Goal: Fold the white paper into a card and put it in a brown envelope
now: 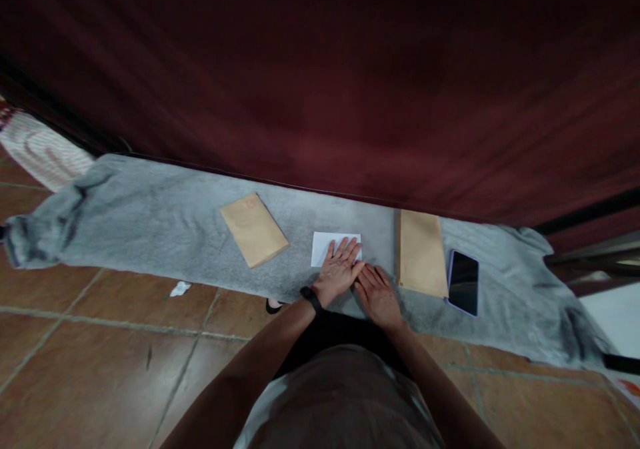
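Note:
A small white sheet of paper [323,245] lies on the grey cloth in front of me. My left hand [341,263], with a black band on its wrist, rests flat on the paper with its fingers spread. Just to the right, my right hand [377,295] lies palm down on the cloth, its fingers stretched out and the tips close to my left thumb. Neither hand grips anything. A brown envelope [255,230] lies slanted to the left of the paper. On the right are what look like stacked brown envelopes [423,252].
A phone [463,282] with a dark screen lies beside the right-hand envelopes. The grey cloth [150,215] covers a long, narrow surface along a dark red panel [320,102]. On the tiled floor [125,342] lies a white scrap [180,289].

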Demonstrator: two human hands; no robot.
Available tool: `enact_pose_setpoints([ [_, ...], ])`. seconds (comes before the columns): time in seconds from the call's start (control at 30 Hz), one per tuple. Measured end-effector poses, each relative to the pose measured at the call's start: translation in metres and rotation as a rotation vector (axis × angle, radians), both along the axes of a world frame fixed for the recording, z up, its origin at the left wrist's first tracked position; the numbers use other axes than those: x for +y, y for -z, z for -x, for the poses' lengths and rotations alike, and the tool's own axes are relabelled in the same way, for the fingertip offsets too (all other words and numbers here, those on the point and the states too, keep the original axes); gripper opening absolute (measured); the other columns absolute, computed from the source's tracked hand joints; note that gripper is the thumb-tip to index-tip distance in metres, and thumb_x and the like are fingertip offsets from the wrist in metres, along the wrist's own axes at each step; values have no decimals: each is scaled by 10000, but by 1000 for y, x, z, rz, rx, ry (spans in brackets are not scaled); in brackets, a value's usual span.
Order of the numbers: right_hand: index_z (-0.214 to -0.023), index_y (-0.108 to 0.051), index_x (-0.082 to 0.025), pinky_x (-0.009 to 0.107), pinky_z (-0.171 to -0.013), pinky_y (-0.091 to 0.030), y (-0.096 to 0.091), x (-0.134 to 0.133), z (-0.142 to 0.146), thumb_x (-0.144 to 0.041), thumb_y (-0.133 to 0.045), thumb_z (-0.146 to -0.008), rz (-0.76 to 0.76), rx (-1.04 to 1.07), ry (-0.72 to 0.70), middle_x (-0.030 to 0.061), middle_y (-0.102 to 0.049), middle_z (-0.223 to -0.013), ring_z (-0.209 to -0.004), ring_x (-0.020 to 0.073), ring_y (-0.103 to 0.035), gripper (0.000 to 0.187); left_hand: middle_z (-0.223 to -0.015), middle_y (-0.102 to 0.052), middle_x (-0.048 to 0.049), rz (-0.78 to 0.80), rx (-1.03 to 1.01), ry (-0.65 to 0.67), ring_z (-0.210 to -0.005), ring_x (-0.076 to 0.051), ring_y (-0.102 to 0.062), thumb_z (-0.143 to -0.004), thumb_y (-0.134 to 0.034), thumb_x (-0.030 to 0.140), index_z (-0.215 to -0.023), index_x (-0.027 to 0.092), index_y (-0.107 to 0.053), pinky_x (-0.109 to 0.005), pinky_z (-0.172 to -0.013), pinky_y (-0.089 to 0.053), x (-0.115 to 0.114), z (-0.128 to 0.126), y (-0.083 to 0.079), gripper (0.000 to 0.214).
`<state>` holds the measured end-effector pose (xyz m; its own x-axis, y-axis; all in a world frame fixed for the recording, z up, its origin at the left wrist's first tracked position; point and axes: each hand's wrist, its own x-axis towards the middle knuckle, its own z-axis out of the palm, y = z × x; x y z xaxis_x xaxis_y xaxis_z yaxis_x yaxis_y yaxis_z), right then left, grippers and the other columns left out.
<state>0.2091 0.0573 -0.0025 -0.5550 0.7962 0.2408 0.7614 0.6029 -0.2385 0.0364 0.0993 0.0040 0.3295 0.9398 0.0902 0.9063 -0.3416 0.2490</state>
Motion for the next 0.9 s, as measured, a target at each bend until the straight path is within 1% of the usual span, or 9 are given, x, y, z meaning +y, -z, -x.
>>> enact_pose_setpoints([
  [0.2, -1468, -530, -148, 477, -1217, -319, 1, 0, 0, -302, -375, -1068, -7, 1, 9, 105, -572, -1492, -1403, 241, -499, 456, -1655, -339, -42, -14, -7, -67, -1565, -246, -214, -1066, -280, 436, -1569, 239, -384, -541, -1282, -154, 12, 5, 4, 550],
  [0.33, -1477, -521, -162, 472, -1221, -312, -1, -1, 0, -297, -369, -1072, 8, 6, 18, 90, -547, -1517, -1415, 238, -488, 453, -1665, -311, -82, -16, 10, -120, -1560, -252, -232, -1069, -264, 412, -1577, 213, -371, -511, -1275, -193, 15, 13, 4, 555],
  [0.5, -1488, -507, -164, 480, -1219, -321, -3, -2, 1, -286, -379, -1069, 20, 28, 21, 91, -534, -1527, -1414, 240, -489, 454, -1659, -315, -113, -36, 39, -173, -1551, -244, -255, -1073, -242, 426, -1587, 165, -340, -466, -1274, -210, 12, 31, 2, 584],
  [0.7, -1463, -537, -178, 495, -1212, -347, -3, 1, 0, -278, -400, -1068, 35, 104, 22, 97, -572, -1492, -1398, 238, -509, 430, -1661, -298, -133, -40, 119, -266, -1553, -254, -249, -1075, -241, 420, -1591, 110, -320, -444, -1277, -201, 0, 52, 4, 607],
  [0.8, -1418, -585, -180, 488, -1213, -359, -7, 10, 10, -270, -393, -1067, 43, 158, 48, 97, -615, -1446, -1378, 233, -531, 410, -1666, -287, -136, -49, 138, -275, -1559, -263, -230, -1073, -256, 436, -1592, 102, -314, -447, -1273, -212, -5, 56, 4, 620],
  [0.9, -1441, -567, -185, 475, -1227, -352, -13, 22, 29, -283, -381, -1069, 49, 177, 30, 86, -568, -1497, -1410, 228, -500, 427, -1667, -278, -151, -58, 144, -257, -1561, -278, -220, -1071, -261, 453, -1588, 90, -320, -464, -1267, -225, -5, 58, 4, 635],
])
